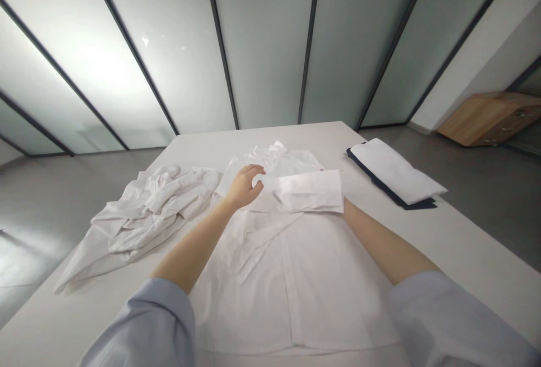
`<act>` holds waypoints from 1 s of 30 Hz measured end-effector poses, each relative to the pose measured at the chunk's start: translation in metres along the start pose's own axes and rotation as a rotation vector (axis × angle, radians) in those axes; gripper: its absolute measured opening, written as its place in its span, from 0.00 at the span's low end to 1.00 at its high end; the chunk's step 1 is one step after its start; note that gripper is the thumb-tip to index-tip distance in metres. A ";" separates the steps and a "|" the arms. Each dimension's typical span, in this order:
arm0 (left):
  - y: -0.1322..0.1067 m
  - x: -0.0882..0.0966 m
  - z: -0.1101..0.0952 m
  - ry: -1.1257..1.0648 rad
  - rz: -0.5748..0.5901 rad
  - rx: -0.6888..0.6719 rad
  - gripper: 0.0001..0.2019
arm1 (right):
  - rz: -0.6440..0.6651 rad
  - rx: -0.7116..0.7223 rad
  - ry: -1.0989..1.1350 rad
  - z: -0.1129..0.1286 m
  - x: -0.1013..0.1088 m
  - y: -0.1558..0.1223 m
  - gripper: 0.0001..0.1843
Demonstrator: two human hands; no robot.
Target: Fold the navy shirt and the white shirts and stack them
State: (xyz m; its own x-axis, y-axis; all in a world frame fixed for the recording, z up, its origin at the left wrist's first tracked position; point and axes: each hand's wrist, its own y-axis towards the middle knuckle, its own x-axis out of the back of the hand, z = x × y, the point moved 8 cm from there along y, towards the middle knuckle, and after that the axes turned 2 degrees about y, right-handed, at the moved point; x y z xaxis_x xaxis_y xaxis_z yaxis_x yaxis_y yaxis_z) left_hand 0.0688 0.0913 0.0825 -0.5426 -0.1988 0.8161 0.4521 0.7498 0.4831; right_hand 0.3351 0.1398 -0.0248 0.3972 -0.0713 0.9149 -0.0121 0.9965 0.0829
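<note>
From the head view, a white dress shirt [291, 293] lies spread on the white table [439, 243], a folded band of cloth [306, 191] across its far part. The left hand [244, 188] curls above the shirt, fingers apart; the right forearm [380, 240] runs under the band, its fingers hidden, so I cannot tell their state.

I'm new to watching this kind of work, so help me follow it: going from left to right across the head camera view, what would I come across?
Crumpled white shirt → white shirt laid out flat → folded white garment on a folded navy garment → low wooden cabinet
</note>
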 end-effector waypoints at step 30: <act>-0.063 -0.056 0.101 0.367 0.197 0.454 0.26 | 0.574 -0.314 0.876 -0.067 0.031 -0.138 0.28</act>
State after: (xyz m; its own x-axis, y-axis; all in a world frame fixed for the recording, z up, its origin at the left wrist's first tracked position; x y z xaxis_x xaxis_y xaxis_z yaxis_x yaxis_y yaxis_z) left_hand -0.0010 0.1188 -0.0254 -0.1636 -0.1727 0.9713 0.1285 0.9725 0.1945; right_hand 0.4109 0.0034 -0.0345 0.9239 0.3393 0.1767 -0.2184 0.8470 -0.4846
